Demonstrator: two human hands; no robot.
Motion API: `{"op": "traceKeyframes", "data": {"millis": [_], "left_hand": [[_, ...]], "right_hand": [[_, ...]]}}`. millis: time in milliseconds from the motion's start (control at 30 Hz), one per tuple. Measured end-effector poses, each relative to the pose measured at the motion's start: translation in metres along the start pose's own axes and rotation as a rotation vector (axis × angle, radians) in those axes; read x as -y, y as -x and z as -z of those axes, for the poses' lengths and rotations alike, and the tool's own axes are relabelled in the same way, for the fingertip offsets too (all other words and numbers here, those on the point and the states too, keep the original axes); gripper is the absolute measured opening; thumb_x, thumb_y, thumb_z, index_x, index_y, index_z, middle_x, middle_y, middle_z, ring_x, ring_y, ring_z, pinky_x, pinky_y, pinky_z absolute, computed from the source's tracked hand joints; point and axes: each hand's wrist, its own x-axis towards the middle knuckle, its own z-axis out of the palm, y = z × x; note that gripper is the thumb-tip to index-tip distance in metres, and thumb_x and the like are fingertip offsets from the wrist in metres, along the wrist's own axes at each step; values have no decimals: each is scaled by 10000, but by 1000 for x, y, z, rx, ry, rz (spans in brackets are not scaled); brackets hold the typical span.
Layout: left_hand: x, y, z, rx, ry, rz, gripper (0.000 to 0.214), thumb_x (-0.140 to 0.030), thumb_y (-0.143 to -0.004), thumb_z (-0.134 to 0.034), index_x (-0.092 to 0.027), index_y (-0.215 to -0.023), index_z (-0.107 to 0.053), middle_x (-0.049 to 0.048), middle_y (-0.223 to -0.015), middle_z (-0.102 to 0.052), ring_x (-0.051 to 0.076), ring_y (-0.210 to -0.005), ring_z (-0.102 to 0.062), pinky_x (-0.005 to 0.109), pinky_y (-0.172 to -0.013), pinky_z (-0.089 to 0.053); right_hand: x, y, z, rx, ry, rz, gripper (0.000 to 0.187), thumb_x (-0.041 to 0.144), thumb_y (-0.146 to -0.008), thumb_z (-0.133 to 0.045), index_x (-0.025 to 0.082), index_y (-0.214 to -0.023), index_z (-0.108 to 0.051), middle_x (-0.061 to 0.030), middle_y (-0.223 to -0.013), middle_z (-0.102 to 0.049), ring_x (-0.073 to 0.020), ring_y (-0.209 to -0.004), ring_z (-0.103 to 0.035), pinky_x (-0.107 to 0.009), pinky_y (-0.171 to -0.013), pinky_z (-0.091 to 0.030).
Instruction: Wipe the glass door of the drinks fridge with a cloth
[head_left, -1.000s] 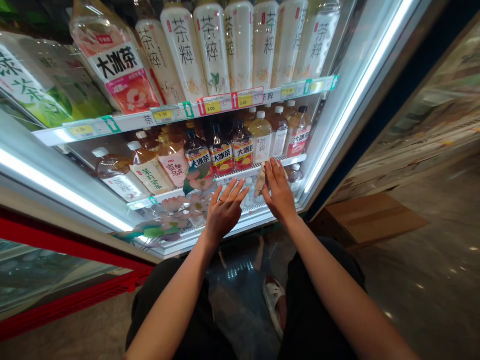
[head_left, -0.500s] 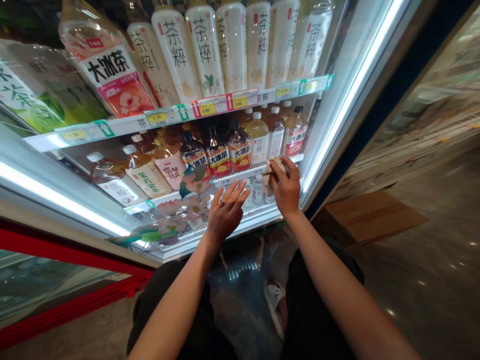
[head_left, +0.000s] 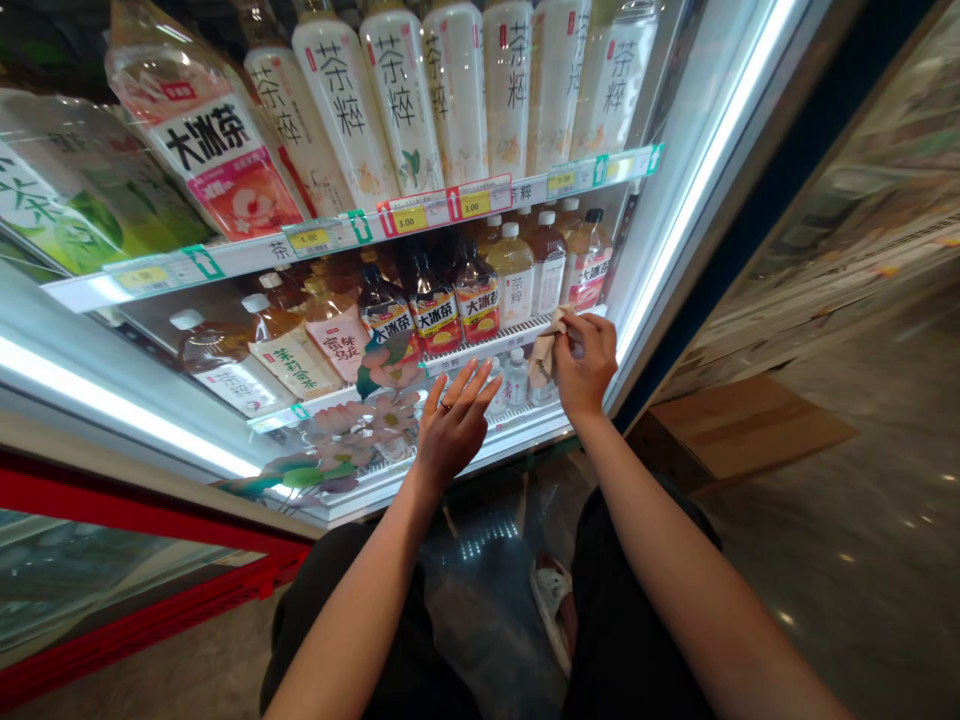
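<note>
My left hand lies flat and open against the glass door of a drinks cooler, fingers spread, low down beside a flower sticker. My right hand is closed on a crumpled beige cloth and presses it to the glass near the door's right edge, level with the lower shelf rail. Behind the glass stand tea bottles with red labels.
An upper shelf carries price tags and tall white bottles. A flat cardboard box lies on the shiny floor to the right. A red frame runs along the lower left. My knees and one shoe are below.
My right hand has gone from flat on the glass to bunched around the cloth, and has slid up and to the right. My left hand has stayed in place.
</note>
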Motion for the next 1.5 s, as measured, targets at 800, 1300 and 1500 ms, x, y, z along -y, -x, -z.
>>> {"op": "traceKeyframes", "data": {"millis": [800, 1300, 1500], "left_hand": [[-1, -3, -2, -24, 3, -9, 677, -8, -988, -505, -241, -1623, -533, 85, -1598, -646, 189, -1597, -471, 412, -1427, -165], [-1, -3, -1, -39, 1, -5, 631, 3, -976, -501, -233, -1554, -594, 86, -1582, -661, 193, -1575, -511, 420, -1424, -193], [-1, -3, -2, -44, 6, 4, 611, 0, -969, -511, -237, -1522, -618, 81, -1577, -667, 186, -1564, -527, 412, -1426, -185]], "right_hand": [[15, 13, -2, 180, 99, 65, 284, 328, -1091, -575, 286, -1290, -773, -115, -1230, -727, -272, -1191, -703, -448, -1110, -585], [2, 7, -2, 106, 66, 14, 293, 254, -1035, -593, 308, -1266, -765, -92, -1230, -658, -266, -1193, -688, -453, -1100, -586], [-10, -2, 1, -32, 60, -64, 359, 216, -992, -569, 270, -1266, -793, -109, -1245, -616, -266, -1215, -670, -464, -1116, -590]]}}
